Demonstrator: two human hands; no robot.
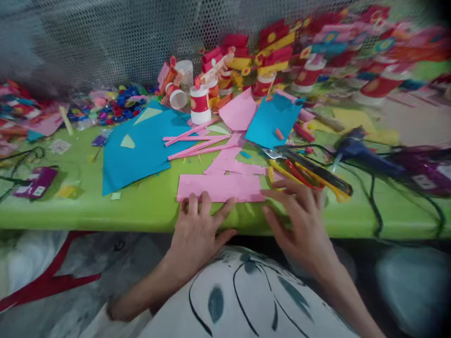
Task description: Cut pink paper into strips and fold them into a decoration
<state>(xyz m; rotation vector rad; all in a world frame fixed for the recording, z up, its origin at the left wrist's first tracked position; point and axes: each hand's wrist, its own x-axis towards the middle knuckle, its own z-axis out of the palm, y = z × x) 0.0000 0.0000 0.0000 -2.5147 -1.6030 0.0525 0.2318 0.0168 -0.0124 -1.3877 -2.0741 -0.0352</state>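
A pink paper strip (225,185) lies flat near the front edge of the green table (141,209). The fingertips of my left hand (199,225) press on its lower left part, fingers spread. My right hand (301,216) is at the strip's right end, fingers apart, with the index fingertip by its corner. Just beyond that hand lie scissors (292,169) with red and yellow handles, next to a black-and-yellow cutter (327,178). Thin pink strips (197,145) and pink offcuts (229,157) are scattered behind the paper.
Blue paper sheets (141,141) lie left and behind. Red-and-white paper cups (200,105) with coloured decorations line the back. A blue glue gun (366,152) with a black cord sits at right. A purple box (37,182) is at left, beneath a perforated metal wall (105,42).
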